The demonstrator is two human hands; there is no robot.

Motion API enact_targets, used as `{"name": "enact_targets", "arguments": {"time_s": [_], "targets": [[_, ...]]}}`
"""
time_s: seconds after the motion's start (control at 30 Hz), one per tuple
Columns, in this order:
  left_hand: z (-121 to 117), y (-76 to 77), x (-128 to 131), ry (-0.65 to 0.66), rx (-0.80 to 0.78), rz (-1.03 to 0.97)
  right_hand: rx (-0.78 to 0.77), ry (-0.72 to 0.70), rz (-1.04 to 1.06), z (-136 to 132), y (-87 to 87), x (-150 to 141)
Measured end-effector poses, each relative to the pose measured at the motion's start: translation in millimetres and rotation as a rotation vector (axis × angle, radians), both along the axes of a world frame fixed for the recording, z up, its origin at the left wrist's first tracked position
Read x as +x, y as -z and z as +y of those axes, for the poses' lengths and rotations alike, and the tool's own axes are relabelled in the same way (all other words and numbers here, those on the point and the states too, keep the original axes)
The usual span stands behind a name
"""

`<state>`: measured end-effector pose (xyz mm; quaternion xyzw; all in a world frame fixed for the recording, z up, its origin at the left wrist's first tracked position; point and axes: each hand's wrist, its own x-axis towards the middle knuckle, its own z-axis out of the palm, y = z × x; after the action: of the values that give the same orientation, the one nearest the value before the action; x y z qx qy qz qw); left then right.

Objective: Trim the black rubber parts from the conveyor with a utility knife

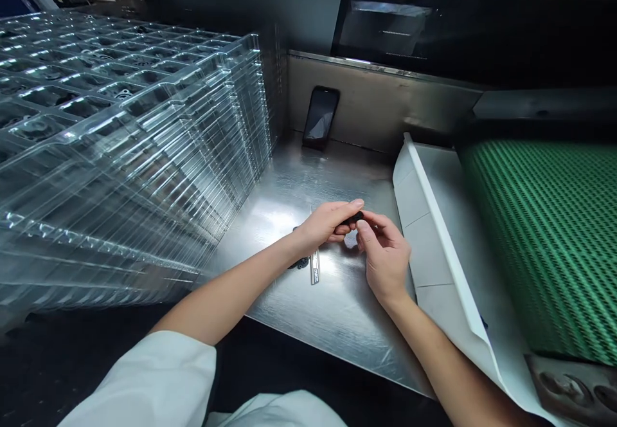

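Observation:
Over the metal work surface (pixel 289 305), both hands meet at a small black part (pixel 355 217), mostly hidden by the fingers. My left hand (pixel 331 220) is closed round it, thumb stretched along the top. From the other side, my right hand (pixel 387 247) pinches its end between thumb and fingers. What kind of part it is cannot be made out. Beneath my left wrist lie a slim metal strip with printed marks (pixel 315 269), like a ruler or blade, and some small black pieces (pixel 301 263), partly covered by the forearm.
A tall stack of clear plastic trays (pixel 193 137) with dark parts in their pockets stands at left. A phone (pixel 321 115) leans against the back metal wall. On the right, a white divider (pixel 429 208) runs beside a green mesh conveyor belt (pixel 554 234).

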<state>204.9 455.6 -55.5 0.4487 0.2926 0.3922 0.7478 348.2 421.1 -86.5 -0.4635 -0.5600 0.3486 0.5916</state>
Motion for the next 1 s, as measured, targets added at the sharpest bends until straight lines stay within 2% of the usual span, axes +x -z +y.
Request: {"name": "enact_targets", "arguments": {"time_s": [0.17, 0.23, 0.37, 0.43, 0.63, 0.73, 0.8, 0.87, 1.0], "targets": [[1.6, 3.5, 1.6, -0.108, 0.041, 0.040, -0.034, 0.065, 0.044, -1.2, -0.8, -2.0], [2.0, 2.4, -0.1, -0.088, 0.057, 0.019, -0.069, 0.059, 0.109, -1.3, -0.6, -3.3], [-0.9, -3.0, -5.8, 0.057, 0.122, -0.005, -0.094, 0.044, 0.251, -0.2, -1.0, -5.0], [-3.1, -4.8, -7.5, 0.082, 0.149, 0.009, -0.096, 0.031, 0.272, 0.3, -1.6, -5.4], [-3.4, 0.6, -3.4, 0.059, 0.135, -0.048, -0.098, 0.007, 0.251, 0.6, -3.1, -7.8], [-1.0, -0.5, -4.2, 0.000, 0.096, -0.062, -0.121, -0.027, 0.241, 0.9, -2.0, -8.9], [2.0, -5.7, -9.6, -0.095, 0.074, -0.082, -0.126, -0.045, 0.180, 0.7, -0.1, -9.0], [6.3, -12.8, -18.2, -0.211, 0.073, -0.127, -0.109, -0.069, 0.010, -0.3, 2.5, -9.2], [15.5, -22.0, -35.4, -0.370, 0.114, -0.198, 0.028, -0.193, -0.575, -5.6, 7.0, -13.3]]}}
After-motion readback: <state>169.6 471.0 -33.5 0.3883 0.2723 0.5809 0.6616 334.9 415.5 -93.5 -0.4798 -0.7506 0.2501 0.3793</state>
